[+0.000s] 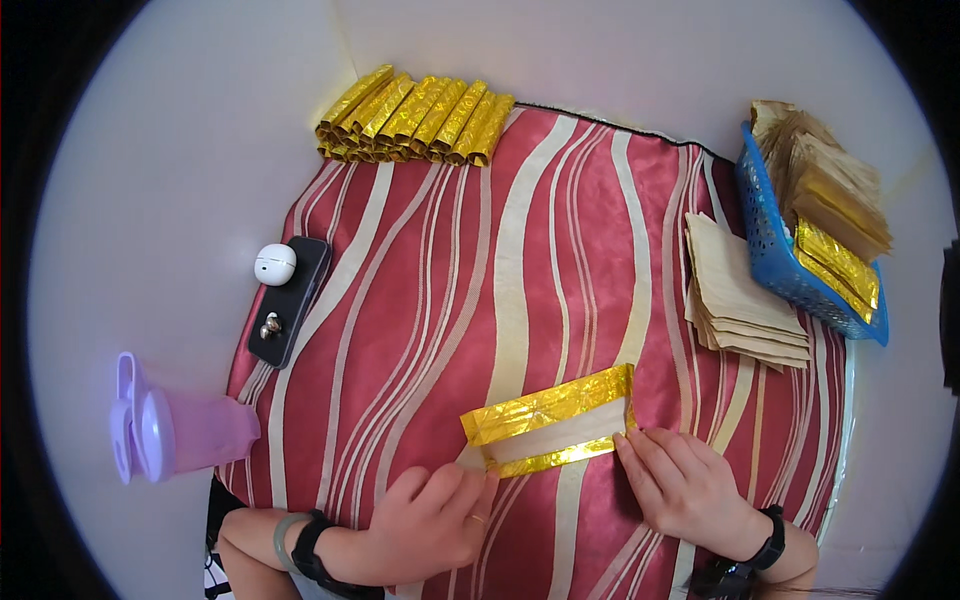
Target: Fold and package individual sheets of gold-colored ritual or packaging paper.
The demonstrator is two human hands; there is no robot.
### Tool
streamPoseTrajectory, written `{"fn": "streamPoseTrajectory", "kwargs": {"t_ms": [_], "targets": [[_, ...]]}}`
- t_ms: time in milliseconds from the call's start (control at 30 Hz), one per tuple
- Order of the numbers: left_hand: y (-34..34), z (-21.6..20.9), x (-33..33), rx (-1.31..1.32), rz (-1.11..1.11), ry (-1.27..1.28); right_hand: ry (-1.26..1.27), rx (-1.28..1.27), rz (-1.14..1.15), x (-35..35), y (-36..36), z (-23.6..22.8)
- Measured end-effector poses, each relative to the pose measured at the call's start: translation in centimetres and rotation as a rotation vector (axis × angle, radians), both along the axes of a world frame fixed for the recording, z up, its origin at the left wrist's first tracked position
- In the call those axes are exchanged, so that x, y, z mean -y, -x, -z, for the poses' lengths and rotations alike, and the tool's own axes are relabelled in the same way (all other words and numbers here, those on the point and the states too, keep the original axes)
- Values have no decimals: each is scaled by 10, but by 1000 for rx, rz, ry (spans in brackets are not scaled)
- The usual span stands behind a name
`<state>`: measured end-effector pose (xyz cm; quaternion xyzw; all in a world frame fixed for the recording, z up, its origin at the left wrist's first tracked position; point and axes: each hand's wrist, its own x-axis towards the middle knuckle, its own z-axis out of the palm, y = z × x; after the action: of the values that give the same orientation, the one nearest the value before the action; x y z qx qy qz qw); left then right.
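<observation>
One blue perforated basket (765,255) holds tan paper (818,170) and crinkled gold foil (838,266); half-curled left hand (428,525) and right hand (692,485) touch a foil-edged sheet (560,430), grip unclear

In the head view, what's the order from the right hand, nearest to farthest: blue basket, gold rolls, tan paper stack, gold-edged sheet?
1. Gold-edged sheet: touching the right hand.
2. Tan paper stack: on the right, beyond the hand.
3. Blue basket: far right.
4. Gold rolls: piled at the far left.
</observation>
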<state>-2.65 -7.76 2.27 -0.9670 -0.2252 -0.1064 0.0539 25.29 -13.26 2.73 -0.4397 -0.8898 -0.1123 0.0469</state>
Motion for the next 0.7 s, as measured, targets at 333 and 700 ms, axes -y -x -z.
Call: {"fn": "streamPoseTrajectory", "kwargs": {"t_ms": [333, 700], "targets": [[-3, 13, -14, 109, -9, 32, -56, -124, -39, -11, -6, 8], [-11, 20, -19, 305, -167, 92, -38, -100, -39, -22, 0, 2]]}}
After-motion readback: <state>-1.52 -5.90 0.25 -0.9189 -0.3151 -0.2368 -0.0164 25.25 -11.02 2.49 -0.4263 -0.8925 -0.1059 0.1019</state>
